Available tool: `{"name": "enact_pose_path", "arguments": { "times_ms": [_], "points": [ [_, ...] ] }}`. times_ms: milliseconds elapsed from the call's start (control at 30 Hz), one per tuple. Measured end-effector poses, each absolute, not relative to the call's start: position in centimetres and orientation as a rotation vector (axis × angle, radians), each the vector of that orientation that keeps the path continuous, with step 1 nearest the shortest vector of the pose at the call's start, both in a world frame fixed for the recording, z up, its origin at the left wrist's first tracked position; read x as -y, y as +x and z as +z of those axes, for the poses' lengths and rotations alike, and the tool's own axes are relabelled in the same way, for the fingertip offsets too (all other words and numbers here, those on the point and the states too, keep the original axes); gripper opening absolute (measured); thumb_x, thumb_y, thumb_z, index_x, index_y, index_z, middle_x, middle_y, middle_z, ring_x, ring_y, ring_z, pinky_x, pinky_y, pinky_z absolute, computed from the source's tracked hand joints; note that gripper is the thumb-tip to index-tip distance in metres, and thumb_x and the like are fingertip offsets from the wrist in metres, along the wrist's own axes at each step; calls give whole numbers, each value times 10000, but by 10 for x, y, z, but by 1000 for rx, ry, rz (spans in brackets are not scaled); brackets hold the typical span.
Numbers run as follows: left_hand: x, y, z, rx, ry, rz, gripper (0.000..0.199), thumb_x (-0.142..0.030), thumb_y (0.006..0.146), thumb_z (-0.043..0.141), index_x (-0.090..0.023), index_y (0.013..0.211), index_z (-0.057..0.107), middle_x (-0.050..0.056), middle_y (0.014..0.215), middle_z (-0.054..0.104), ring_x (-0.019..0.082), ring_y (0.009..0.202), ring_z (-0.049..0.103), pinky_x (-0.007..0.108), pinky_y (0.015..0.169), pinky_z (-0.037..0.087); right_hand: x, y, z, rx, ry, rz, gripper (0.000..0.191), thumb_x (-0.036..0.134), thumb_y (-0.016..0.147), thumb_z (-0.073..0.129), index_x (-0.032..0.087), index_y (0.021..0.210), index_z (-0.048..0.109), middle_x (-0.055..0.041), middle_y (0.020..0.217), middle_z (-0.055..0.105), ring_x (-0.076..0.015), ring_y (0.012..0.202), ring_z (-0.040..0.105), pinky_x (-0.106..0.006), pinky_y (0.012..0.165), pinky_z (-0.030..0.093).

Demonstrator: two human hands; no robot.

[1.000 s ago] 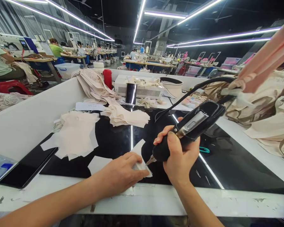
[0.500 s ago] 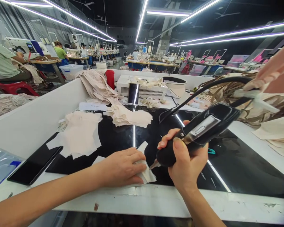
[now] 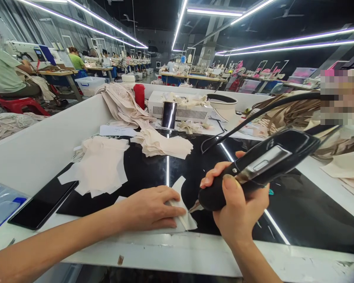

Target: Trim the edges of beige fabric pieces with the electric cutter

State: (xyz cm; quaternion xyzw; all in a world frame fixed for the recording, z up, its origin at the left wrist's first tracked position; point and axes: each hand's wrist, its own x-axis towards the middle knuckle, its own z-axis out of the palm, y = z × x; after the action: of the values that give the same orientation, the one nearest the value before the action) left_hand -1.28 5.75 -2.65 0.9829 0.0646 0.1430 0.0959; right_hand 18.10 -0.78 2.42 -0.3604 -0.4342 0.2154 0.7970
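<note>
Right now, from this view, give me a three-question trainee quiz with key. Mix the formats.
1. Which holds the black corded handheld tool with a metal tip?
a) left hand
b) right hand
c) neither

2. True or false: the left hand rests on a small pale fabric piece.

3. Fill in: in the picture, the red cylindrical container stands to the ____ of the white slotted box.

Key: 1 b; 2 true; 3 left.

The head camera (worn by the person) is facing forward and down, viewing the left hand [image 3: 155,208] and right hand [image 3: 237,210] closely, a workbench [image 3: 194,78] far off.
</note>
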Motion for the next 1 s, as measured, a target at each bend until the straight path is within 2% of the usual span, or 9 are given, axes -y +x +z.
{"name": "enact_pose_path", "arguments": {
  "times_ms": [200, 433, 767, 900, 1000],
  "points": [
    [-56, -13, -29, -196, 2875, 462, 343, -430, 1090, 555, -233, 1351, 659, 127, 1330, 602, 262, 1149, 621, 379, 1029, 540, -4, 179, 28, 890, -747, 439, 423, 334, 860, 819, 265, 1204, 583, 60, 787, 672, -141, 565, 616, -309, 563, 556],
    [-56, -12, -30, -213, 2852, 460, 351, -426, 1088, 550, -227, 1352, 670, 139, 1337, 588, 282, 1171, 621, 406, 1038, 545, -8, 177, 23, 911, -766, 463, 445, 306, 883, 805, 275, 1261, 573, 59, 820, 676, -136, 594, 627, -308, 580, 565],
    [-57, -13, -30, -230, 2830, 476, 361, -432, 1093, 533, -230, 1356, 675, 150, 1359, 569, 286, 1194, 601, 428, 1077, 530, -19, 175, 23, 927, -721, 442, 433, 317, 877, 815, 268, 1231, 570, 59, 809, 677, -133, 589, 623, -296, 567, 561],
    [-47, -13, -30, -275, 2827, 473, 376, -426, 1074, 574, -223, 1379, 660, 163, 1387, 553, 306, 1218, 597, 450, 1062, 551, -17, 173, 22, 941, -764, 412, 353, 309, 909, 795, 275, 1188, 582, 58, 822, 677, -130, 601, 627, -299, 593, 565],
    [-29, -13, -24, -370, 2803, 445, 428, -418, 1038, 645, -208, 1410, 622, 168, 1407, 547, 331, 1268, 579, 487, 1089, 541, -10, 175, 22, 932, -782, 427, 394, 323, 905, 804, 288, 1229, 583, 59, 825, 674, -132, 605, 624, -297, 588, 561]
  ]
}}
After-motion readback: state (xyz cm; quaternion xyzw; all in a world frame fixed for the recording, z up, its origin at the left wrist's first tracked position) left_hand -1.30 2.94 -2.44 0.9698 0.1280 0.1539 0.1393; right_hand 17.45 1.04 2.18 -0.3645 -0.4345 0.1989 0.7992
